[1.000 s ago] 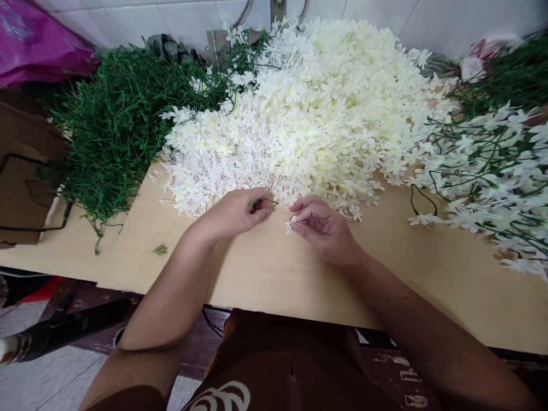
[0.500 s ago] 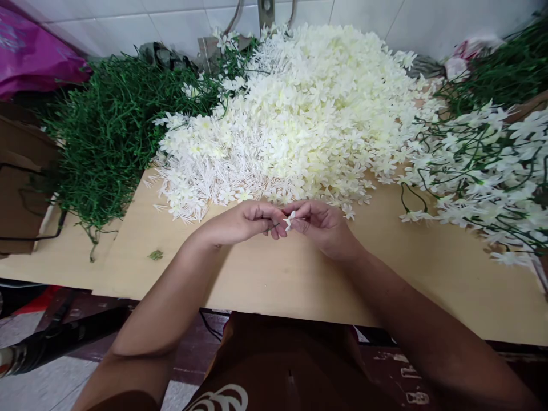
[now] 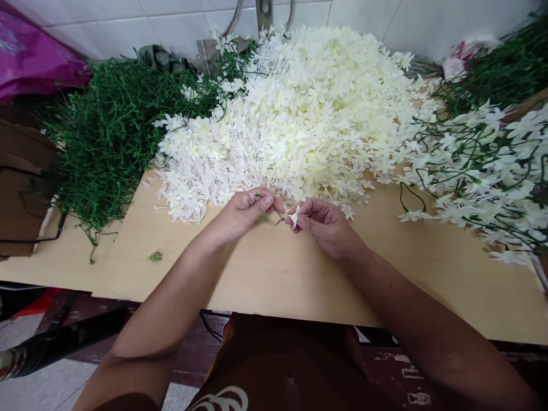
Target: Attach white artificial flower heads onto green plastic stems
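Left hand (image 3: 242,214) pinches a thin green plastic stem (image 3: 268,217); right hand (image 3: 325,225) pinches a small white fabric blossom (image 3: 295,216) beside it (apparently mid-fitting, needing careful alignment).

Both forearms are bare to the elbow, with no sleeves, rings or watch showing. The left hand (image 3: 242,212) and right hand (image 3: 327,225) are ungloved. A dark brown garment (image 3: 274,371) with a curling white print covers the lap.

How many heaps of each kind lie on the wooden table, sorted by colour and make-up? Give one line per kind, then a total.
White loose-blossom heap: 1
Bare green stem heap: 1
Heap of green stems with white blossoms fitted: 1
Total: 3 heaps on the table

Apart from the heaps, the left hand pinches a green stem and the right hand a single white blossom.
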The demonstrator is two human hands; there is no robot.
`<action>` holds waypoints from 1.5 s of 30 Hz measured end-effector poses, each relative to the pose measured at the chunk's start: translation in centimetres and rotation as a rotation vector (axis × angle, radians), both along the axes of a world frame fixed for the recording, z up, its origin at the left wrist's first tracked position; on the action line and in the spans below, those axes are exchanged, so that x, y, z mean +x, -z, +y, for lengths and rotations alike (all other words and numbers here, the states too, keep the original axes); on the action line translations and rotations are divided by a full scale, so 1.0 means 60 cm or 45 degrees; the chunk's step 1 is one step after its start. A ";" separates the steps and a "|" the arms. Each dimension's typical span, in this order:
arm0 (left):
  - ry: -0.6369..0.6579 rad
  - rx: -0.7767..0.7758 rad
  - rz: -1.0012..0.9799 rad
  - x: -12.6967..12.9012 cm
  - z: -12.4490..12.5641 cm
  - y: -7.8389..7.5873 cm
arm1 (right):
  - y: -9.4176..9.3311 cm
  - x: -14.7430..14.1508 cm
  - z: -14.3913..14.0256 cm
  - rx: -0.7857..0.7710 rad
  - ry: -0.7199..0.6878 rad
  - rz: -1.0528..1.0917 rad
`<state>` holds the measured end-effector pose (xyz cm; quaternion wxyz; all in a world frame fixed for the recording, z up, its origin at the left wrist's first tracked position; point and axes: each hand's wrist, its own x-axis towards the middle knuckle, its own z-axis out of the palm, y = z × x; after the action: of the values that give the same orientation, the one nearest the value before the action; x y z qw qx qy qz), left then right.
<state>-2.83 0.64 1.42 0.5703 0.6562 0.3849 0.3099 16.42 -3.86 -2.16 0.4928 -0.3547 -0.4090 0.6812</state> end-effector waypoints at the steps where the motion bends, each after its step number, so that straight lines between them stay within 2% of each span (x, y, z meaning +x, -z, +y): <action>1: 0.015 0.027 0.049 0.002 0.000 0.002 | -0.001 0.000 0.000 0.003 -0.004 -0.014; 7: 0.167 0.121 0.352 0.016 -0.005 0.017 | -0.003 0.003 0.004 0.037 0.081 -0.055; 13: 0.224 0.244 0.488 0.019 -0.010 0.022 | -0.009 0.005 0.005 0.045 0.130 -0.157; 18: 0.245 0.197 0.433 0.018 -0.013 0.018 | -0.007 0.007 0.006 0.014 0.134 -0.173; 26: 0.244 -0.052 0.104 0.019 -0.011 0.025 | -0.011 0.015 0.006 0.027 0.115 -0.154; 32: 0.277 -0.096 0.124 0.019 -0.011 0.015 | -0.013 0.014 0.005 0.058 0.042 -0.213; 36: 0.307 -0.118 0.091 0.020 -0.009 0.018 | -0.013 0.013 0.004 0.096 0.019 -0.282; 41: 0.267 -0.199 0.025 0.023 -0.008 0.026 | -0.012 0.013 0.005 0.117 0.019 -0.282; 45: 0.224 -0.236 0.002 0.026 -0.009 0.023 | -0.011 0.012 0.006 0.129 0.014 -0.284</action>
<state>-1.30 0.09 0.06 0.6531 0.6322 0.3533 0.2211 17.12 -3.53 -1.51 0.4654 -0.4050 -0.4932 0.6133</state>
